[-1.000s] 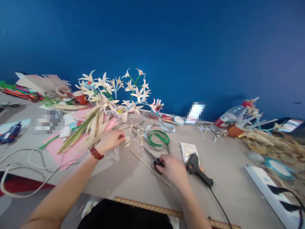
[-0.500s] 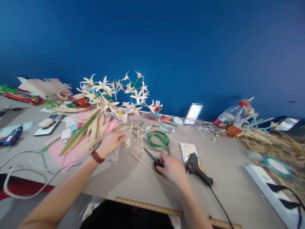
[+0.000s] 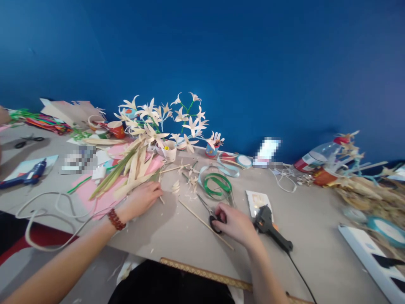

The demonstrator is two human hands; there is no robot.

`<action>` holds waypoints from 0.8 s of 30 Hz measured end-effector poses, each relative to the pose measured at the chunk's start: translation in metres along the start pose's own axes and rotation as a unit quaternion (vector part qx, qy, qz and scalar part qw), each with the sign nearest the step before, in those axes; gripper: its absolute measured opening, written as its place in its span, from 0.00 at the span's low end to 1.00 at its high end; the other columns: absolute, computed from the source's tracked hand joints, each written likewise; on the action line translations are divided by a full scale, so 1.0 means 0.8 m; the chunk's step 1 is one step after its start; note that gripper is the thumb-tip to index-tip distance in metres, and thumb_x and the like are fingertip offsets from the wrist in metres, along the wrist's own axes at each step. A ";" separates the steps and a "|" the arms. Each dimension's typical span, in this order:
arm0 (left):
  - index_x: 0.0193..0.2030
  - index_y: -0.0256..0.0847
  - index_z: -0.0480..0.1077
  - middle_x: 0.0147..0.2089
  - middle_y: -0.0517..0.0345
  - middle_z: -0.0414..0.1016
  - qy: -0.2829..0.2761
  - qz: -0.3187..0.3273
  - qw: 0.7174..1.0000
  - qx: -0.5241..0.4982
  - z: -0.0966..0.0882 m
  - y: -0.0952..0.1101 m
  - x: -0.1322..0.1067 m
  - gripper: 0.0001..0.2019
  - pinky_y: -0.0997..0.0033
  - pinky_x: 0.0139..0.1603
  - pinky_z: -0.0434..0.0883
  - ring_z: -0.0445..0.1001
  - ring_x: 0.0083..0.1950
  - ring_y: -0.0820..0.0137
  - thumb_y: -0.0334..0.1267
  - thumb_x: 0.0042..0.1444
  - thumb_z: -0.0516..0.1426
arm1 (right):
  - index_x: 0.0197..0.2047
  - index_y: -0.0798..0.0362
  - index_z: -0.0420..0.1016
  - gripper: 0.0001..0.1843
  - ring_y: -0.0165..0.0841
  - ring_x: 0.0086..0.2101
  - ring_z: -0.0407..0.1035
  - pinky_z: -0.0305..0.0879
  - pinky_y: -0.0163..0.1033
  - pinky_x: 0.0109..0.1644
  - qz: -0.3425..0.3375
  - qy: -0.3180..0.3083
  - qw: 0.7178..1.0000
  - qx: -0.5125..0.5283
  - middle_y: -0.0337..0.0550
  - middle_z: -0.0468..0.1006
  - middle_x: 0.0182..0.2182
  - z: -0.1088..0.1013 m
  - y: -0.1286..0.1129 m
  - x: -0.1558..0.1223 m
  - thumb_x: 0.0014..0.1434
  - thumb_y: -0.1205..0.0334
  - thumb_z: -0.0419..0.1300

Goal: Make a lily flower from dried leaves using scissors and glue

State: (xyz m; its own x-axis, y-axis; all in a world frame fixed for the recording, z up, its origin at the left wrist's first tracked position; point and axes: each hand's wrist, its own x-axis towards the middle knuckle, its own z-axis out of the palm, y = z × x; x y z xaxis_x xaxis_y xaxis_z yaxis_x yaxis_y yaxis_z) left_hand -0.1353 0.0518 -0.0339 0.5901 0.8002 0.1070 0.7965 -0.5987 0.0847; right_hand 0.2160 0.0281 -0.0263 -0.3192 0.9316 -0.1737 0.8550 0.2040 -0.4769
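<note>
My right hand (image 3: 236, 221) has its fingers on the black handles of the scissors (image 3: 206, 205), which lie on the table with the blades pointing away. Just in front of them runs a thin wooden stick (image 3: 202, 221). My left hand (image 3: 142, 199), a red-brown beaded bracelet at its wrist, rests low over the table with fingers drawn together. A small pale scrap shows at its fingertips, and whether they grip it is hidden. Close by lie corn husk strips (image 3: 137, 169) on pink paper (image 3: 82, 196), and small pale petal pieces (image 3: 176, 186).
White husk flowers (image 3: 191, 126) stand in cups at the back. Green ribbon (image 3: 217, 185) lies mid-table. A black glue gun (image 3: 272, 230) and a power strip (image 3: 363, 257) are on the right; a blue glue gun (image 3: 31, 175) and white cable (image 3: 30, 228) on the left.
My left hand has come down and back toward me, left of the petal pieces. My right hand remains at the scissors. The whole view has swung slightly left.
</note>
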 end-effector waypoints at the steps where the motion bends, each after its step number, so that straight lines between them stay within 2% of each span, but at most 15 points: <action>1: 0.39 0.39 0.72 0.42 0.50 0.71 0.007 0.006 1.000 0.008 0.002 0.000 0.001 0.11 0.62 0.44 0.68 0.70 0.44 0.62 0.28 0.61 0.49 | 0.34 0.49 0.70 0.07 0.31 0.28 0.66 0.49 0.33 0.28 -0.002 0.003 1.000 0.002 0.33 0.71 0.25 0.000 0.001 0.000 0.50 0.61 0.62; 3: 0.39 0.38 0.72 0.43 0.49 0.72 0.041 0.022 0.999 0.016 0.001 0.003 0.000 0.10 0.61 0.45 0.69 0.70 0.44 0.62 0.28 0.61 0.49 | 0.34 0.50 0.70 0.07 0.32 0.27 0.66 0.50 0.33 0.28 -0.008 0.017 1.000 0.009 0.34 0.71 0.24 0.000 0.004 0.001 0.51 0.60 0.63; 5: 0.42 0.38 0.72 0.46 0.48 0.73 0.100 0.043 0.994 0.018 -0.006 0.011 -0.003 0.11 0.60 0.48 0.68 0.70 0.47 0.62 0.26 0.61 0.49 | 0.33 0.50 0.71 0.07 0.32 0.27 0.66 0.52 0.33 0.29 -0.017 0.044 0.999 0.026 0.35 0.71 0.24 -0.002 0.003 0.000 0.54 0.56 0.62; 8: 0.46 0.37 0.71 0.48 0.48 0.74 0.153 0.086 0.984 0.023 -0.023 0.038 -0.006 0.12 0.60 0.49 0.67 0.71 0.47 0.62 0.26 0.62 0.49 | 0.38 0.52 0.71 0.11 0.30 0.25 0.64 0.57 0.34 0.29 -0.060 0.095 0.990 0.079 0.37 0.72 0.26 -0.006 -0.012 -0.007 0.59 0.53 0.59; 10: 0.44 0.37 0.71 0.44 0.48 0.75 0.148 0.127 0.981 0.019 -0.035 0.062 -0.004 0.11 0.61 0.45 0.68 0.71 0.43 0.64 0.27 0.62 0.49 | 0.45 0.52 0.69 0.13 0.29 0.24 0.64 0.60 0.34 0.31 -0.117 0.111 0.982 0.102 0.39 0.74 0.30 -0.005 -0.033 -0.016 0.61 0.53 0.58; 13: 0.41 0.38 0.72 0.39 0.51 0.75 0.123 0.168 0.978 0.011 -0.047 0.099 0.009 0.09 0.63 0.40 0.67 0.70 0.39 0.65 0.30 0.63 0.50 | 0.51 0.51 0.68 0.16 0.31 0.28 0.68 0.61 0.36 0.35 -0.201 0.106 0.972 0.055 0.45 0.76 0.38 0.006 -0.068 -0.027 0.61 0.55 0.59; 16: 0.37 0.37 0.71 0.34 0.53 0.73 0.096 0.196 0.976 -0.012 -0.053 0.123 0.023 0.10 0.64 0.39 0.66 0.69 0.37 0.66 0.31 0.64 0.49 | 0.41 0.53 0.72 0.06 0.36 0.32 0.70 0.60 0.37 0.36 -0.200 0.144 0.969 -0.006 0.47 0.78 0.33 0.022 -0.089 -0.030 0.63 0.63 0.55; 18: 0.39 0.37 0.71 0.36 0.52 0.74 0.104 0.203 0.973 -0.037 -0.055 0.128 0.029 0.09 0.63 0.41 0.66 0.69 0.38 0.66 0.30 0.63 0.49 | 0.34 0.53 0.72 0.08 0.36 0.31 0.70 0.59 0.37 0.35 -0.167 0.165 0.972 0.005 0.45 0.77 0.29 0.029 -0.090 -0.030 0.63 0.67 0.53; 20: 0.45 0.38 0.71 0.44 0.48 0.74 0.146 0.195 0.967 -0.074 -0.054 0.126 0.031 0.10 0.62 0.47 0.66 0.70 0.42 0.65 0.28 0.62 0.50 | 0.31 0.53 0.71 0.08 0.34 0.28 0.68 0.58 0.36 0.32 -0.125 0.168 0.974 0.086 0.43 0.75 0.25 0.032 -0.083 -0.031 0.62 0.66 0.54; 21: 0.48 0.39 0.71 0.49 0.47 0.73 0.186 0.175 0.962 -0.101 -0.054 0.124 0.031 0.11 0.61 0.49 0.66 0.70 0.45 0.65 0.28 0.61 0.51 | 0.31 0.53 0.70 0.08 0.32 0.26 0.67 0.58 0.35 0.31 -0.103 0.160 0.970 0.154 0.41 0.74 0.24 0.033 -0.078 -0.032 0.62 0.65 0.54; 23: 0.47 0.40 0.70 0.50 0.47 0.72 0.275 0.089 0.940 -0.184 -0.053 0.121 0.030 0.10 0.61 0.51 0.66 0.70 0.47 0.65 0.28 0.60 0.53 | 0.31 0.53 0.68 0.09 0.29 0.22 0.65 0.59 0.33 0.28 -0.067 0.133 0.938 0.313 0.39 0.73 0.23 0.034 -0.070 -0.037 0.63 0.62 0.54; 24: 0.44 0.40 0.71 0.48 0.48 0.72 0.297 0.037 0.923 -0.241 -0.053 0.120 0.030 0.08 0.63 0.51 0.66 0.70 0.47 0.65 0.29 0.60 0.54 | 0.31 0.53 0.68 0.10 0.28 0.22 0.65 0.60 0.33 0.27 -0.055 0.119 0.914 0.384 0.39 0.73 0.24 0.034 -0.068 -0.039 0.63 0.59 0.54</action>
State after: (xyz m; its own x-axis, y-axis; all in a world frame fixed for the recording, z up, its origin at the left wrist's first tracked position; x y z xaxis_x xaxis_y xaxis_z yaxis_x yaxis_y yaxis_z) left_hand -0.0501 0.0124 0.0188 0.3498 0.6813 0.6431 0.5202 -0.7121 0.4715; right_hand 0.1685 -0.0206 -0.0187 -0.2094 0.9759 0.0606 0.2544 0.1143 -0.9603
